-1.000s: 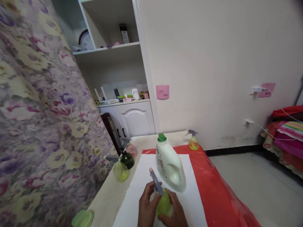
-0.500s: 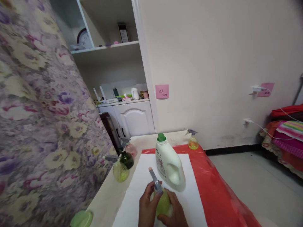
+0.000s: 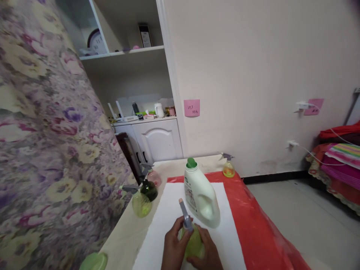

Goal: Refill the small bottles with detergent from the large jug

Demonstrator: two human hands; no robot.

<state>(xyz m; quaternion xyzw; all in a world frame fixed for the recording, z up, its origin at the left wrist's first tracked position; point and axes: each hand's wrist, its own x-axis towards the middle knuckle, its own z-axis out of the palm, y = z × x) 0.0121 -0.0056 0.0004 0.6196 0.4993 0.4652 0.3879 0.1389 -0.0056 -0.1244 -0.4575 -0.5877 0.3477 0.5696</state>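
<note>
Close to me at the near end of the table is a yellow-green spray bottle (image 3: pixel 193 243) with a grey trigger head (image 3: pixel 185 216). My left hand (image 3: pixel 174 245) is closed around the collar of that head, thumb and fingers on either side. My right hand (image 3: pixel 207 249) wraps the round body from the right, its thumb low on the front. Just beyond stands a large pale green jug (image 3: pixel 199 197) with its mouth uncovered and a green spout inside. Both the bottle and the jug are over a white sheet (image 3: pixel 157 228); the bottle's base is partly hidden by my hands.
Along the left edge stand a yellow-green spray bottle (image 3: pixel 141 205), a dark green bottle (image 3: pixel 149 190) and a pink spray bottle (image 3: pixel 154 177). Another spray bottle (image 3: pixel 228 170) is at the far right corner. A light green lid or bowl (image 3: pixel 94 261) lies near left. Red plastic (image 3: pixel 247 213) covers the right side.
Both hands keep their hold on the spray bottle, with only a very slight shift of its trigger head. The view has moved a little; the jug stays in place.
</note>
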